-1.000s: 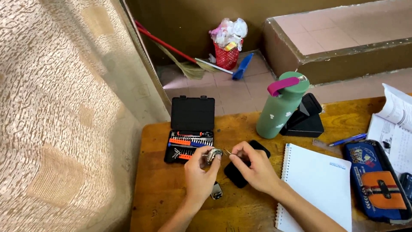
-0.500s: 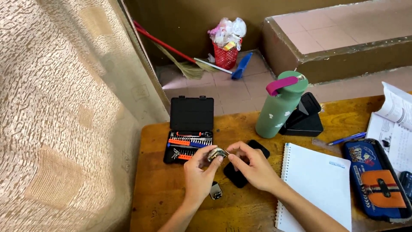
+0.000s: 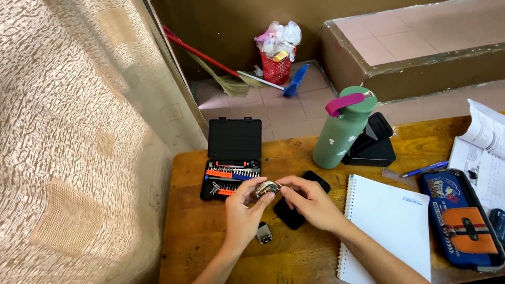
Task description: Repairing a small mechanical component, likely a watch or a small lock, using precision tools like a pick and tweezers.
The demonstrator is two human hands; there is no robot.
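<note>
The left hand (image 3: pixel 243 213) pinches a small silvery metal piece (image 3: pixel 267 188) between thumb and fingertips, held just above the wooden table (image 3: pixel 200 231); the right hand (image 3: pixel 310 202) meets it from the other side, its fingers closed on the same piece, though whether they hold a fine tool is too small to tell; the step looks like close fiddling work on this part, and the next move would call for a steady pinch and a light, exact touch. Below the hands lies a small shiny metal plate (image 3: pixel 263 233), flat on the wood; beside it a black rectangular slab (image 3: pixel 300 202), smooth and matt; further out an open black bit case (image 3: pixel 233 158), hard plastic, its rows of thin steel bits in orange and blue holders.
</note>
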